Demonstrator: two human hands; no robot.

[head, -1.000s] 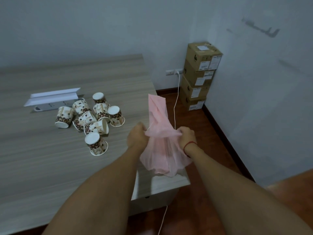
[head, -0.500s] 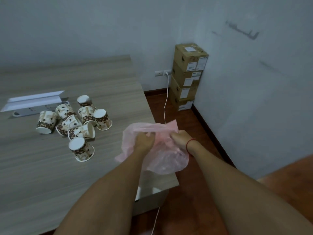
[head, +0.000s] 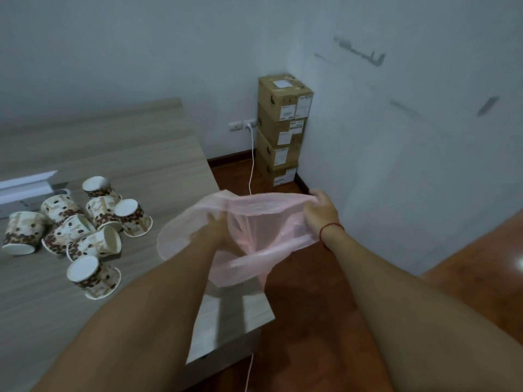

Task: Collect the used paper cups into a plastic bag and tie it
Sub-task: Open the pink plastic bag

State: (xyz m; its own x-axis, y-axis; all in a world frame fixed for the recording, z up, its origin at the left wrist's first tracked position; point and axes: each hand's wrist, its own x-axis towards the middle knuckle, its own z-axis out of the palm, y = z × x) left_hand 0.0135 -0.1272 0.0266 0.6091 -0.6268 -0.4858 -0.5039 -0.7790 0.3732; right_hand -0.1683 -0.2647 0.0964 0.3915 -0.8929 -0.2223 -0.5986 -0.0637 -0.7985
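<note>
A thin pink plastic bag (head: 254, 222) is stretched wide between my hands, above the table's right edge. My left hand (head: 218, 224) is inside the bag's mouth, seen through the plastic, and grips its left side. My right hand (head: 319, 212) pinches the bag's right rim, a red string on its wrist. Several paper cups (head: 85, 222) with a brown coffee-bean print lie in a cluster on the wooden table (head: 141, 154), left of the bag; some stand upside down, some lie on their sides. One upturned cup (head: 92, 277) sits nearest to me.
A white power strip (head: 25, 188) lies behind the cups at the left edge. A stack of cardboard boxes (head: 281, 128) stands in the room's corner by a wall socket with a white cable (head: 252, 162) running down across the red-brown floor.
The bag was bunched between both hands; now my right hand has pulled its rim out to the right and my left hand has gone inside, so the mouth is spread wide.
</note>
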